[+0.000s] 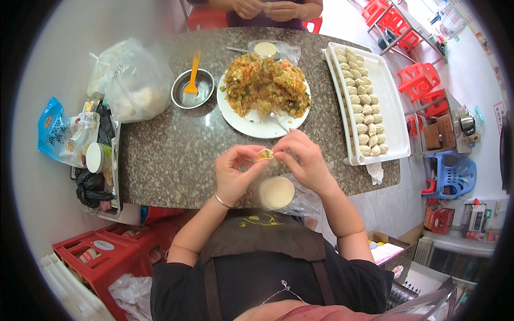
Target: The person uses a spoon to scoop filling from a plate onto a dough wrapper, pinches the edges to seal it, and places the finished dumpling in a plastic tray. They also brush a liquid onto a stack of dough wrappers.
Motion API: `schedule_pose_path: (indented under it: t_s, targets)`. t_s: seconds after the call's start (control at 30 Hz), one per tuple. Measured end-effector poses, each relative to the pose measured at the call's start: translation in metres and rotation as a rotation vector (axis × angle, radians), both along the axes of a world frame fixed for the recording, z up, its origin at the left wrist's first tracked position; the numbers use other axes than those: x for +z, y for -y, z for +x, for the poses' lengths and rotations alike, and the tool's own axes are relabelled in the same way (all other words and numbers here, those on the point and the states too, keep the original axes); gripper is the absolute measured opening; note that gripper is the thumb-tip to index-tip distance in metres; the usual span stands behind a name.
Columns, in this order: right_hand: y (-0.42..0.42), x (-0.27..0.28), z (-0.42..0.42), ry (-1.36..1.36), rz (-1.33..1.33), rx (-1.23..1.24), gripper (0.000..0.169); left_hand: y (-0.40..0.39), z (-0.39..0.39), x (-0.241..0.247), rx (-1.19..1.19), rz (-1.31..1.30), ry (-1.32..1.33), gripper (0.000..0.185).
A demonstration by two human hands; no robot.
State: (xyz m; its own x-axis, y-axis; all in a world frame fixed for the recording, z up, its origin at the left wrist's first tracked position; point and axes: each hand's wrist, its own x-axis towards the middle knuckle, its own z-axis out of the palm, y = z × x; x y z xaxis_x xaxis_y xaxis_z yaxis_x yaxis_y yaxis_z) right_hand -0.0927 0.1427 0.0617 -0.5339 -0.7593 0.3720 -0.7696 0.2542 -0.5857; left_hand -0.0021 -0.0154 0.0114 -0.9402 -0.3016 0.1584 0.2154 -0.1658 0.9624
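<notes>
Between my left hand (237, 170) and my right hand (303, 160) is a partly folded dumpling (265, 154) with filling showing. My left fingers hold its left side, and my right fingertips pinch its right edge. Below them, a stack of round dough wrappers (277, 192) lies on a clear plastic bag. Ahead stands a white plate (241, 126) heaped with chopped vegetable filling (261, 86); a metal utensil (280, 123) rests in it, its handle towards my right hand. At the right, a white tray (391, 108) holds rows of pleated dumplings (363, 106).
A metal bowl (192, 103) with an orange brush (192, 80) stands left of the plate. Plastic bags (138, 88) fill the table's left side. Across the table (168, 160), a co-worker's hands (265, 10) work near another wrapper (265, 49). Red crates (100, 257) stand below left.
</notes>
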Motion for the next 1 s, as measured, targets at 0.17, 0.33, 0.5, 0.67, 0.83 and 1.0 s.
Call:
schedule_pose_path:
  t_s: [0.17, 0.33, 0.5, 0.67, 0.83, 1.0]
  targets:
    - [-0.001, 0.001, 0.003, -0.035, -0.073, -0.042, 0.008, -0.001, -0.002, -0.001, 0.004, 0.059, -0.067, 0.014]
    - [0.000, 0.009, -0.004, -0.019, 0.033, 0.038, 0.008, 0.003, -0.001, -0.008, 0.003, -0.108, -0.122, 0.011]
    - [-0.001, 0.003, 0.002, -0.017, -0.028, -0.007, 0.008, -0.002, -0.001, -0.002, 0.031, -0.119, -0.116, 0.011]
    - [0.002, 0.006, 0.005, -0.082, 0.011, -0.003, 0.008, -0.003, -0.002, -0.004, 0.037, -0.019, -0.070, 0.014]
    - [0.001, -0.003, 0.004, -0.018, -0.074, -0.054, 0.006, -0.003, -0.003, 0.019, 0.024, -0.179, -0.053, 0.019]
    - [0.000, -0.004, 0.004, -0.001, -0.115, -0.079, 0.006, 0.004, -0.007, 0.000, -0.014, -0.274, -0.141, 0.019]
